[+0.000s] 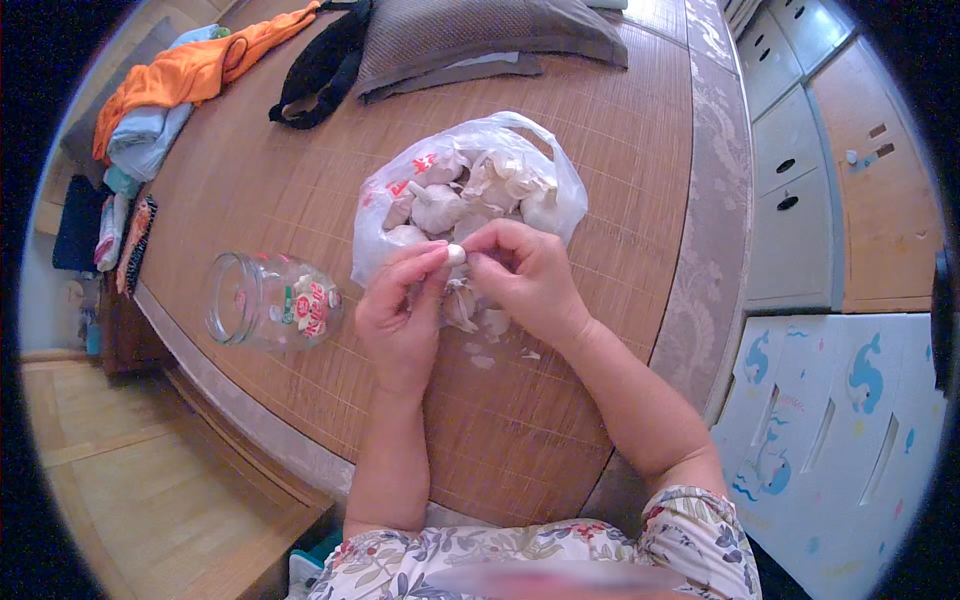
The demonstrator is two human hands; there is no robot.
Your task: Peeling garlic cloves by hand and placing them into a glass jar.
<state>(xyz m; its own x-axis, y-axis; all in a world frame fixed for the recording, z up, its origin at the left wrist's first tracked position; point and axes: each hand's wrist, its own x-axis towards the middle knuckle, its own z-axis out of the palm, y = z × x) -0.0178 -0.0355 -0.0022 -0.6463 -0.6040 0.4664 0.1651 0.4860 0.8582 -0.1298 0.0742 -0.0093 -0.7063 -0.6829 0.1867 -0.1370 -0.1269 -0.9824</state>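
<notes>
Between the fingertips of my left hand [397, 311] is a white garlic clove [455, 255]. My right hand [525, 277] has thumb and forefinger pinched together at the clove's right end; whether a bit of skin is between them is too small to tell. Just beyond my hands lies a white plastic bag [375, 225], its mouth spread around several whole garlic bulbs [439, 208]. Loose cloves and papery garlic skins [459, 306] lie below my hands, partly hidden by them. To the left, a clear glass jar [277, 304] with a printed label rests on its side.
Everything lies on a woven bamboo mat [510, 435] with a patterned fabric border [701, 180]. A brown pillow [480, 37] and a black strap-like item [322, 71] are at the far side. Orange cloth [172, 82] is heaped far left. White drawers with dolphin pictures [825, 420] stand right.
</notes>
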